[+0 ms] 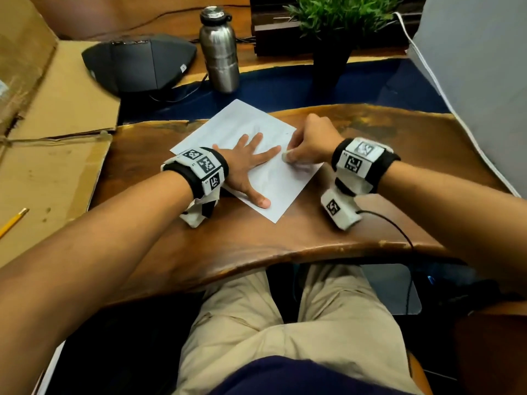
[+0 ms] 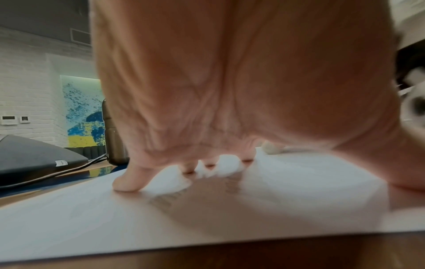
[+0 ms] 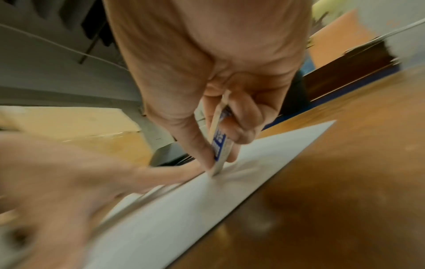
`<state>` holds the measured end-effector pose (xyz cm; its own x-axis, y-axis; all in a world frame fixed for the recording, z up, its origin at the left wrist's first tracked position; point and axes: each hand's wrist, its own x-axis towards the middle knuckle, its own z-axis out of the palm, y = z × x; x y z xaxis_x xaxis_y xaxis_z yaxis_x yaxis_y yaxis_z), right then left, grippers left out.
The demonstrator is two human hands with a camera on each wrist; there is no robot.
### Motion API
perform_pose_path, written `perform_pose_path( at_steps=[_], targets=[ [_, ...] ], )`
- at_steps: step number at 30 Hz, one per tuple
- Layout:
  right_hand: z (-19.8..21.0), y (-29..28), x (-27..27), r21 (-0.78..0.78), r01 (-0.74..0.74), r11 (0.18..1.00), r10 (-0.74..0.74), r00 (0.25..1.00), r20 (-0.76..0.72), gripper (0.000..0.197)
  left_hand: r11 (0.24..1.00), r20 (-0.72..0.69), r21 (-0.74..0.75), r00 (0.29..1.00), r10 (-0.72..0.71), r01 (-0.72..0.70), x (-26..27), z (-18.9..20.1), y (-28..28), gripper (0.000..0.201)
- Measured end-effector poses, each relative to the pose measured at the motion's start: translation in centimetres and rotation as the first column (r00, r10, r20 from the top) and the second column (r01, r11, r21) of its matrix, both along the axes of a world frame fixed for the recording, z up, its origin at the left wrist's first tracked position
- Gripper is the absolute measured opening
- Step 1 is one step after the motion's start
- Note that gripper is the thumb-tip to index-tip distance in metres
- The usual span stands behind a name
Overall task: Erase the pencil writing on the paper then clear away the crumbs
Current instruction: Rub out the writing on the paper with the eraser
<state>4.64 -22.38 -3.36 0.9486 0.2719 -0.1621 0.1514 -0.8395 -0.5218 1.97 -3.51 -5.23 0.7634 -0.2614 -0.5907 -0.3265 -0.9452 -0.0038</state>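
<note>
Legs in tan trousers (image 1: 285, 323) sit closest to the head camera, tucked under the wooden table (image 1: 256, 246). On the table lies the white paper (image 1: 273, 192), turned at a slant. The left hand (image 1: 248, 163) lies flat on the paper with its fingers spread wide. It holds nothing; it probably presses down so the sheet does not slide. The right hand (image 1: 310, 143) is curled around a white eraser (image 1: 286, 157), and the eraser touches the paper near its right edge, just beside the left pointing finger. Any pencil marks look very faint from here, and I cannot spot crumbs. Farther back stand a metal bottle (image 1: 219, 52), a potted plant (image 1: 336, 27) and a dark grey device (image 1: 139, 64). A yellow pencil (image 1: 12, 222) lies on cardboard (image 1: 57, 172) far to the left.

From the left wrist, the palm of the left hand (image 2: 230, 91) fills the picture. Its fingertips (image 2: 128, 183) press on the paper (image 2: 92, 227), and some grey writing shows in the shadow under the palm.

From the right wrist, the right hand (image 3: 207, 72) pinches the eraser (image 3: 218, 143) between thumb and fingers. The eraser stands on its end, likely so one small corner can rub hard. Its tip touches the paper (image 3: 184, 209). This picture is blurry, so the rubbing step seems to be going on, and the sweeping is not yet done.
</note>
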Motion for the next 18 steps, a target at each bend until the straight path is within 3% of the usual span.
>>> perform_pose_path(
  at_steps=[3,4,8,11,13,16,18],
  targets=[
    [-1.2,1.3,-3.4,-0.03,-0.24,0.97,0.238,0.969,-0.062,0.01,1.0,-0.011,0.007,1.0,-0.001,0.001,0.1,0.0,0.1,0.136],
    [-1.1,1.1,-3.4,-0.022,-0.253,0.967,0.25,0.963,-0.098,0.013,1.0,-0.01,0.004,1.0,0.001,-0.001,0.2,0.0,0.1,0.135],
    [0.2,-0.3,0.4,0.01,-0.003,1.0,0.004,0.999,-0.044,0.019,1.0,-0.016,-0.006,1.0,0.008,-0.008,0.1,0.1,-0.1,0.135],
    [-0.9,1.1,-2.0,-0.012,-0.144,0.99,0.144,0.99,-0.006,0.012,1.0,-0.027,0.009,1.0,0.002,-0.002,0.2,0.1,0.0,0.139],
    [-1.2,1.6,-3.8,-0.001,-0.243,0.97,0.243,0.968,-0.059,0.011,1.0,-0.026,0.001,1.0,-0.003,0.003,0.2,0.0,0.2,0.14],
    [0.1,0.7,-1.0,0.014,-0.055,0.998,0.056,0.994,-0.09,0.016,1.0,-0.026,-0.007,1.0,0.003,-0.003,0.3,-0.1,0.0,0.139],
    [0.0,0.6,-0.2,0.016,-0.022,1.0,0.022,0.999,-0.042,0.014,1.0,-0.027,-0.007,1.0,0.009,-0.009,0.3,-0.2,0.0,0.14]
  ],
)
